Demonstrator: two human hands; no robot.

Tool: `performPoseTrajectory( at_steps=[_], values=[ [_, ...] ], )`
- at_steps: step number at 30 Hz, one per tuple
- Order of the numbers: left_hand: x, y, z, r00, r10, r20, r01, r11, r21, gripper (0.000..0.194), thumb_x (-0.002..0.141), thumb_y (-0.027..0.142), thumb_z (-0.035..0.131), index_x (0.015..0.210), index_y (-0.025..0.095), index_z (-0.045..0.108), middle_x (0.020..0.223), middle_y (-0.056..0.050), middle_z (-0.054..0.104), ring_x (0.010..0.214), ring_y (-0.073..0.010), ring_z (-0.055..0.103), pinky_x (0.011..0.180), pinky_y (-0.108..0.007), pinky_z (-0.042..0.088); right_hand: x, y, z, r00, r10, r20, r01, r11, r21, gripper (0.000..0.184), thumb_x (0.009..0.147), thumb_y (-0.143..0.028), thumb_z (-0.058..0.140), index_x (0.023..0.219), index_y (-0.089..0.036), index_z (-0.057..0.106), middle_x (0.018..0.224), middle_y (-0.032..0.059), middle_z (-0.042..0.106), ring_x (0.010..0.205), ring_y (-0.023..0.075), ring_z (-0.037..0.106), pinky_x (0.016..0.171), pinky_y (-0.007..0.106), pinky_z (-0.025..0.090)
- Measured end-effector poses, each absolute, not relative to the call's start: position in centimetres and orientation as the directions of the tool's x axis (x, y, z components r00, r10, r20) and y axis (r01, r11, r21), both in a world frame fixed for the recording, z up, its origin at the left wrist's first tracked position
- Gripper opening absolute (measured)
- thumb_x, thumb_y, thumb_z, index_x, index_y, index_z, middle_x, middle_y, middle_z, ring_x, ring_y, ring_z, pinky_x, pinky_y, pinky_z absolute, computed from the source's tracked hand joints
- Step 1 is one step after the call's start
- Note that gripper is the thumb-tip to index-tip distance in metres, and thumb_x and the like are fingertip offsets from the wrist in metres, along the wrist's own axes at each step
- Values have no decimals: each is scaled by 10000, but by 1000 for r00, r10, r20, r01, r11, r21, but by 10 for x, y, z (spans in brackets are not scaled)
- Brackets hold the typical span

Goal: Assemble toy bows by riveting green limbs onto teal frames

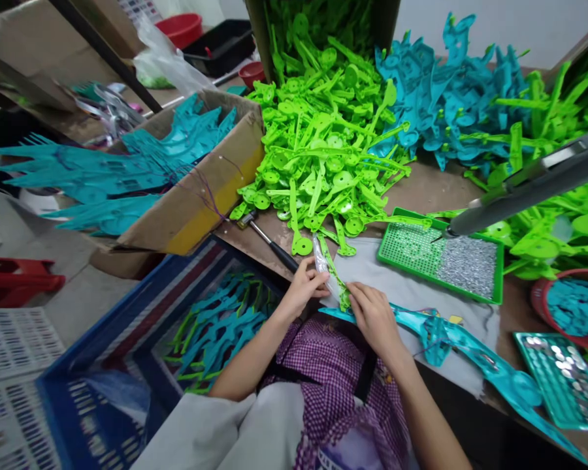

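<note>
Lime-green strip [343,299] lies at the near edge of the work surface, between the two hands, slanting toward 11 o'clock, beside a clear plastic strip [322,261]. The left hand [302,287] is narrow, thumb and fingers pinching the clear plastic strip. The right hand [374,315] has its fingers together and bent, their tips touching the lime-green strip's near end; its thumb is hidden, so I cannot tell how firmly it grips. From under the right hand, a long blue piece [500,369] runs toward 4 o'clock, partly over a grey cloth [362,251]. Outward from the hands, a hammer [273,245] lies at 10 o'clock, a green pile [323,150] at 12, a blue pile [451,91] at 1, a green tray [382,251] of small silvery parts at 2, a red bowl [536,297] at 3, and a blue crate [68,385] at 8.
</note>
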State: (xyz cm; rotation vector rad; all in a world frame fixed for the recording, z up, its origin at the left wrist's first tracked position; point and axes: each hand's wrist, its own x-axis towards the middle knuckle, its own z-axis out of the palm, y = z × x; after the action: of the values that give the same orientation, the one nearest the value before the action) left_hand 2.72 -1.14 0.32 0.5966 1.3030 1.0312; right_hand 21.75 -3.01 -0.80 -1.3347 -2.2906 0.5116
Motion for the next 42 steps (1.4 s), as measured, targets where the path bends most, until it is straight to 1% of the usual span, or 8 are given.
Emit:
performPoseTrajectory(
  at_steps=[6,9,11,15,19,26,35,42],
  values=[
    [34,-14,2,-78,868,-490,-250,459,852,784,690,342,775,1342,192,367,670,66,554,559,-100,609,553,-240,574,218,-30,-7,-432,885,174,720,454,-524,344,969,-253,405,1256,-165,571,1173,79,654,1043,216,580,895,359,433],
    [36,-14,6,-61,869,-491,-253,462,850,980,714,293,763,1488,260,162,703,58,579,539,-94,606,529,-228,562,217,-30,-7,-427,887,174,722,450,-526,340,967,-249,408,1251,-168,576,1173,83,654,1052,215,579,899,358,430],
    [37,-14,8,-45,873,-485,-248,461,852,1044,730,271,752,1514,283,63,695,60,578,532,-92,604,526,-224,559,217,-30,-7,-423,889,177,722,449,-526,337,966,-246,407,1245,-172,581,1165,87,657,1048,214,582,893,358,432],
    [36,-15,8,-8,891,-455,-243,439,865,1010,752,266,739,1521,256,83,691,52,577,574,-94,614,573,-230,574,217,-30,-7,-422,890,171,724,444,-528,343,971,-255,391,1239,-179,589,1156,91,661,1041,215,587,885,365,433],
    [32,-14,6,23,897,-441,-237,434,869,1020,752,271,742,1519,284,68,751,36,605,596,-92,626,582,-226,575,217,-29,-6,-425,889,167,720,445,-533,351,973,-266,379,1244,-190,590,1158,94,661,1048,214,586,888,370,431],
    [27,-10,3,71,889,-453,-189,457,869,1010,745,269,752,1516,293,99,713,49,582,579,-86,617,583,-223,576,217,-27,-5,-423,891,166,726,443,-526,332,968,-259,398,1221,-183,600,1147,83,665,1026,215,584,877,361,416],
    [30,-7,3,-2,878,-478,-165,472,866,990,750,227,738,1516,287,114,659,68,567,530,-75,596,551,-209,566,221,-25,-4,-462,877,131,700,452,-553,344,973,-269,382,1225,-180,598,1175,93,652,1054,219,574,893,375,418],
    [28,-5,4,12,883,-470,-97,469,878,1007,737,219,749,1515,277,113,622,82,553,519,-73,587,568,-224,565,223,-24,-6,-478,871,115,689,453,-566,354,973,-276,376,1241,-182,589,1204,97,639,1088,228,566,916,394,425]
  ],
)
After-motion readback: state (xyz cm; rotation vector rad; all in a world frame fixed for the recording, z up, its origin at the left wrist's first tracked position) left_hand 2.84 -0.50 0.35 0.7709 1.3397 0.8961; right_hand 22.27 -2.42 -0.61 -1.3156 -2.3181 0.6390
